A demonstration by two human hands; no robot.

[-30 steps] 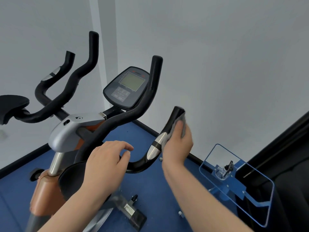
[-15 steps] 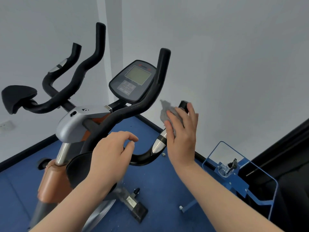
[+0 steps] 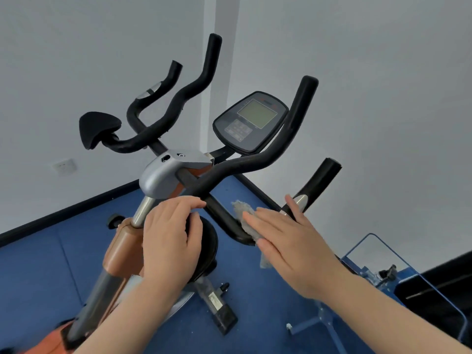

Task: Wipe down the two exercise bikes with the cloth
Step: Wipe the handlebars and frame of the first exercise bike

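Note:
An orange and silver exercise bike with black handlebars fills the middle of the view. Its console faces me. My right hand presses a grey cloth onto the low bend of the right inner handlebar, fingers flat over the cloth. My left hand rests curled on a black round pad beside the silver stem, holding nothing loose. A black armrest pad sticks out at the left. No second bike shows.
Blue floor runs to white walls with a black skirting. A blue metal frame with a clear panel stands at the lower right, next to a dark machine. A wall socket sits at the left.
My right hand slid with the cloth from the tip of the right inner handlebar down to its low bend. My left hand stayed by the stem. The view tilted down.

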